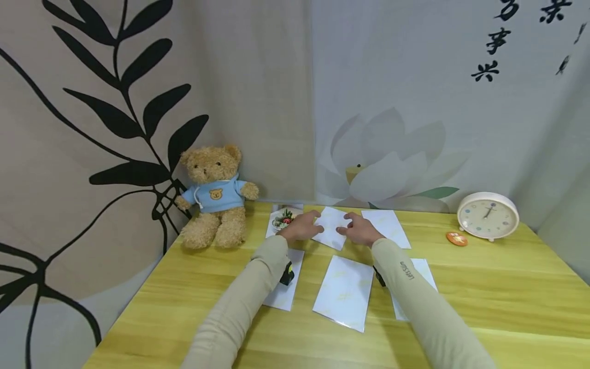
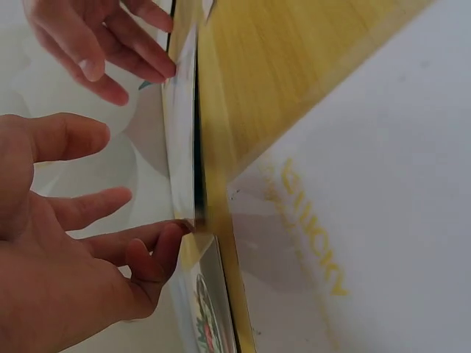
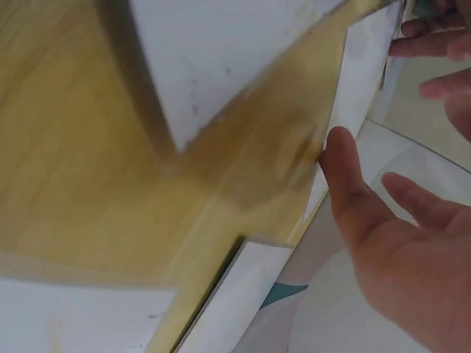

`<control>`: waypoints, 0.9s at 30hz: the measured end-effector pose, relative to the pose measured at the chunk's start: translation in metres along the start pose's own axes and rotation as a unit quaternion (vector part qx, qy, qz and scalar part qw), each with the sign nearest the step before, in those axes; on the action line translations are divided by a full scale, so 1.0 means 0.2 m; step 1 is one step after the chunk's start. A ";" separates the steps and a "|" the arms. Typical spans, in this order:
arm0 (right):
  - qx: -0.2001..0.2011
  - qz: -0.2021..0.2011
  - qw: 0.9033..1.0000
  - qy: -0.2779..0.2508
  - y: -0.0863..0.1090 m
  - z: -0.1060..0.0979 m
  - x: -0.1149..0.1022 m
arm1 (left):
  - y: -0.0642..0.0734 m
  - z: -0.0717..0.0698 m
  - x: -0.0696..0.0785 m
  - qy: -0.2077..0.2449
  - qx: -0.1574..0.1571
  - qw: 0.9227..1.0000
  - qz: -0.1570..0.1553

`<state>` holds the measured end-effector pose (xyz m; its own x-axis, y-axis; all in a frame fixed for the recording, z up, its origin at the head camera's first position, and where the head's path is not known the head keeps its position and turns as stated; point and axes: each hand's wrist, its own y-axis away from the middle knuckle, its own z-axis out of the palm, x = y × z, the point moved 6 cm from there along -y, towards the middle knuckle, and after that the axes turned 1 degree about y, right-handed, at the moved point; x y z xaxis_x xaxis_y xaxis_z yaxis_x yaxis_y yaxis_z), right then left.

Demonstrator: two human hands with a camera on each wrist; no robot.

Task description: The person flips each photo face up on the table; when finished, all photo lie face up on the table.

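At the back of the wooden table, a white card [image 1: 331,225] lies at a slight slant between my two hands. My left hand [image 1: 301,226] reaches its left edge, and in the left wrist view the fingertips [image 2: 176,229] touch the card's corner. From the other side comes my right hand [image 1: 361,230], its fingers spread. One fingertip [image 3: 341,143] touches or nearly touches the card's edge in the right wrist view. Beside my left hand lies a card with a picture of a potted plant [image 1: 282,219], partly covered by the hand.
Other white cards lie around: one at back right [image 1: 387,228], one at front middle [image 1: 346,292], and two partly under my forearms. A teddy bear [image 1: 215,197] sits at the left. A white clock [image 1: 487,215] and an orange oval object [image 1: 457,239] are at the right.
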<state>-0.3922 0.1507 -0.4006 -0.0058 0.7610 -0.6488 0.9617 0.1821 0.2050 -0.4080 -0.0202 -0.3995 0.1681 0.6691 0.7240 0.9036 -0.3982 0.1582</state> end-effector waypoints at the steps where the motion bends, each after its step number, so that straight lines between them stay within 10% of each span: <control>1: 0.000 0.000 1.000 -0.002 0.00 0.01 0.00 | 0.00 -0.01 0.00 0.006 0.003 1.000 -0.002; 8: -0.004 -0.029 1.000 0.001 0.00 0.02 -0.03 | 0.01 -0.10 -0.02 0.123 0.043 0.991 -0.016; 16: -0.006 -0.052 0.998 0.035 0.02 0.02 -0.08 | -0.01 -0.10 -0.02 0.312 0.064 0.948 0.004; 27: 0.015 -0.069 0.997 0.026 0.01 0.00 -0.11 | -0.06 -0.02 0.06 0.363 0.060 0.929 0.038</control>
<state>-0.3909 0.1341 -0.3868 -0.1522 0.7612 -0.6304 0.9585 0.2693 0.0938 -0.4173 -0.0094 -0.3903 -0.0376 0.0255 0.9990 0.9448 -0.3246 0.0439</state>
